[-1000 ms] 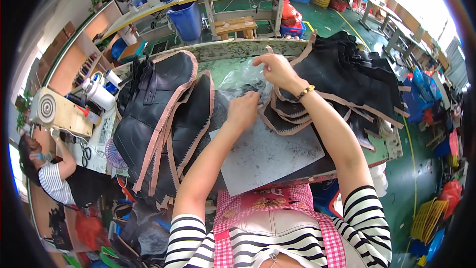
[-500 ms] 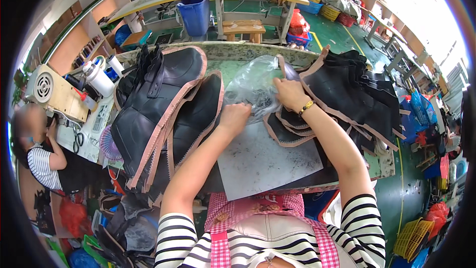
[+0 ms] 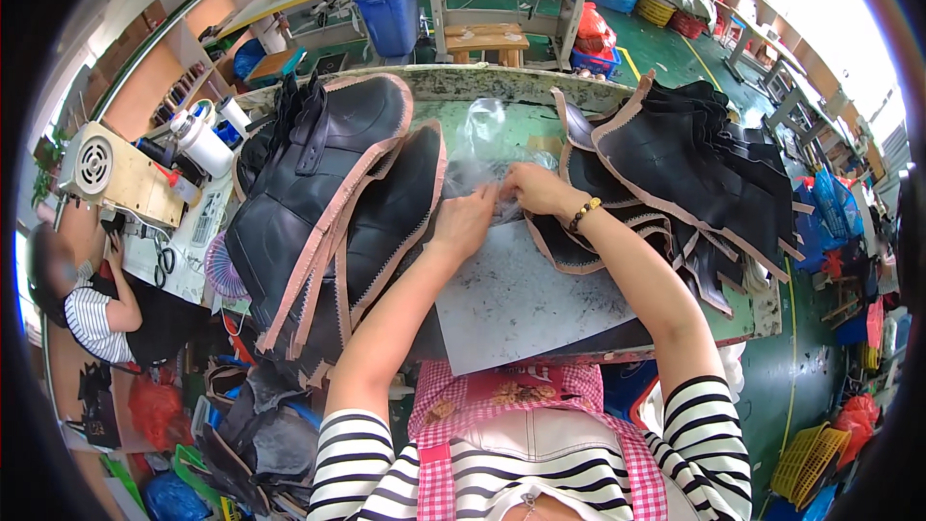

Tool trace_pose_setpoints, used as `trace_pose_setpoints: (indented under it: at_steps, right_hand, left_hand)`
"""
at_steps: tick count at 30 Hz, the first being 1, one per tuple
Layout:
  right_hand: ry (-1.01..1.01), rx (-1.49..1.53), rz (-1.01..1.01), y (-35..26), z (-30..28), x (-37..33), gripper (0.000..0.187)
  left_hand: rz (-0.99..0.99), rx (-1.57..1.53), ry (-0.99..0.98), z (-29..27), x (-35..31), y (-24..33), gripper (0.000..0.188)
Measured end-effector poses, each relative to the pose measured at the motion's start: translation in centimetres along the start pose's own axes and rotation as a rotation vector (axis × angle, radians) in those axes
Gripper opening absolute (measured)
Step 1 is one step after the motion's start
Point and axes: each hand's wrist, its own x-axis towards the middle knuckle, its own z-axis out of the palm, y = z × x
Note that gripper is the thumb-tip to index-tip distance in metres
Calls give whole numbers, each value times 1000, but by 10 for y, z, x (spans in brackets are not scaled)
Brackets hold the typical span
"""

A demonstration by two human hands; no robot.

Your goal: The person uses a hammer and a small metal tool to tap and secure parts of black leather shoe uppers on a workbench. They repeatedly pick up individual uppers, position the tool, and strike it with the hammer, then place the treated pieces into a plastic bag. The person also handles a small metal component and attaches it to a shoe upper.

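Note:
My left hand (image 3: pixel 467 222) and my right hand (image 3: pixel 540 191) meet over the middle of the bench, fingers pinched together on a clear plastic bag (image 3: pixel 484 125). The bag's crumpled top sticks up beyond the fingers. Small dark things show faintly through the plastic, too blurred to name. Just nearer to me lies a grey sheet (image 3: pixel 521 304) with dark smudges. Black leather shoe uppers with pinkish zigzag edging are stacked on both sides: a left stack (image 3: pixel 328 159) beside my left forearm and a right stack (image 3: pixel 690 154) beyond my right forearm.
A bench (image 3: pixel 463 85) with a worn raised back edge carries all this. On the left stand a sewing machine (image 3: pixel 121 169), a white bottle (image 3: pixel 201 147) and black scissors (image 3: pixel 165 265), near a seated person (image 3: pixel 101 314). A blue bin (image 3: pixel 390 21) and wooden stool (image 3: pixel 485 37) are behind the bench.
My right hand has come left and nearer to meet my left hand, drawing the bag together. The bag, spread wider before, is now gathered between the fingers. The whole view has shifted slightly.

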Motion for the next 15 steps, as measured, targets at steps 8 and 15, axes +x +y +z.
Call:
trace_pose_setpoints:
  at_steps: [8, 15]
  right_hand:
    - [147, -178, 366, -36, -6, 13, 19]
    - [246, -102, 384, -13, 8, 24, 12]
  left_hand:
    - [-55, -4, -53, -5, -11, -1, 18]
    - [-2, -16, 59, -12, -15, 8, 9]
